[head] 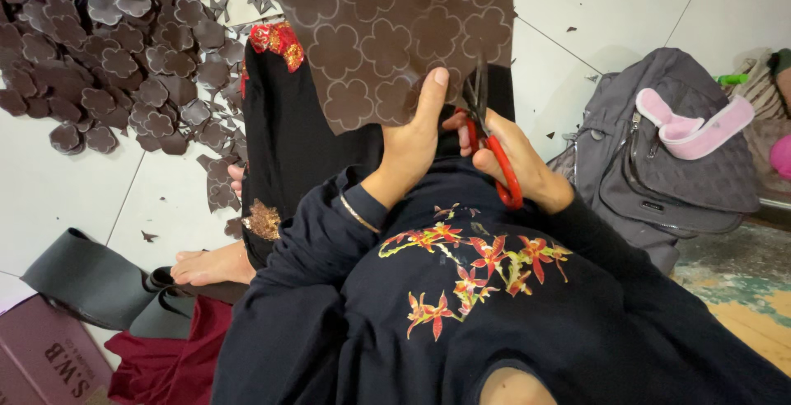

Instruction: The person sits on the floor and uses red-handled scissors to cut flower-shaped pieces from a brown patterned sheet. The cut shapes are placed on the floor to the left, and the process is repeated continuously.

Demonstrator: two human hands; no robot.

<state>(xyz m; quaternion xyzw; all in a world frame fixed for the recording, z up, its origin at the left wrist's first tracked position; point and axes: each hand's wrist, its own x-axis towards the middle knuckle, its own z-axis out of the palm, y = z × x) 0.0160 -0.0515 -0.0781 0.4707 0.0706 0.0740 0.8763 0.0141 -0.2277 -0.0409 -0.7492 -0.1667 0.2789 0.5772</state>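
Above the lap, left hand (409, 143) grips brown sheet (387, 34), right hand (512, 154) scissors (493, 145)

A: Floor (66, 182): pale, glossy tile, thin dark grout lines running diagonally. Light even and soft, no hard shadows.

B: Top left corner of floor: heaped brown flower-shaped cutouts (107, 51), small angular offcuts (227, 1) scattered just beside the heap.

A: Right edge: grey quilted backpack (659, 166) slumped on the tile, pink-and-white visor-like item (692, 125) resting on top. Beyond it, blurred pink and green items, not identifiable.

B: Bottom right corner: worn patch of floor (741, 281), greenish and yellow, rough-looking.

A: Bottom left corner: dark grey folded sheet (82, 277), maroon cloth (173, 355) beside it, edge of a mauve box (41, 355). No walls or windows in view.
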